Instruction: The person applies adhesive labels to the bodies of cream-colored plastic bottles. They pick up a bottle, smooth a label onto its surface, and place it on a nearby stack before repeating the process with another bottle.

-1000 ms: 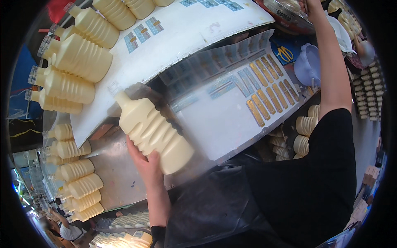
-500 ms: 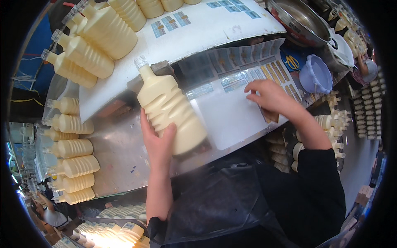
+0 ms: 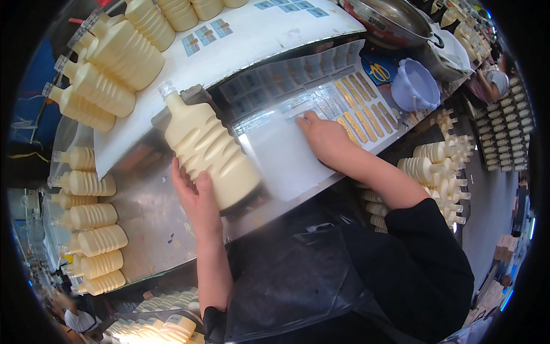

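Observation:
A cream ribbed bottle (image 3: 209, 149) with a clear threaded neck leans tilted on the metal table. My left hand (image 3: 197, 198) grips its lower side, the thumb across the front and the fingers along the left edge. On the sheet of labels (image 3: 275, 166) to the right, my right hand (image 3: 329, 140) has its fingertips pinched together at a row of blue labels (image 3: 306, 103). What sits between those fingertips is hidden. Gold labels (image 3: 364, 123) lie just to the right of that hand.
Cream bottles line the left edge (image 3: 94, 215) and stand on the white board (image 3: 252, 37) behind. At the back right are a purple bucket (image 3: 415, 86), yellow-handled scissors (image 3: 378, 73) and a metal pan (image 3: 389, 17). More bottles (image 3: 429, 166) crowd below the table's right side.
My right hand has come down and left onto the blue labels, its fingers closing. The left hand still holds the bottle. The whole view has shifted a little.

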Motion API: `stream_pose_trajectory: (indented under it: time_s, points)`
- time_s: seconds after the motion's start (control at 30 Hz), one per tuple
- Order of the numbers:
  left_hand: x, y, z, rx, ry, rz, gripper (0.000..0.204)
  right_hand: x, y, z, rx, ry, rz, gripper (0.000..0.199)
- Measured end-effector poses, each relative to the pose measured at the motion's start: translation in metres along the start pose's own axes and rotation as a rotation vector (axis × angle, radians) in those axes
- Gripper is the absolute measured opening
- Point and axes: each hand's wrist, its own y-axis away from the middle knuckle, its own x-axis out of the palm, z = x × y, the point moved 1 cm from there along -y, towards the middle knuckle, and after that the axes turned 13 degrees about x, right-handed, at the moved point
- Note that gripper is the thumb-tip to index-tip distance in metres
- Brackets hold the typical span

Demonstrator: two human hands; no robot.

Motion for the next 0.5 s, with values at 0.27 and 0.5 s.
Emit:
stream_pose_trajectory:
  time_s: [0.27,0.5]
  points:
    - [-0.003,0.024,-0.024,0.559,-0.49,0.001,0.054,0.011,0.05,-0.019,-0.221,-0.034,-0.132,0.045]
    - [0.023,0.034,-0.053,0.878,-0.527,0.299,0.027,-0.004,0.067,-0.018,-0.189,-0.028,0.052,0.036]
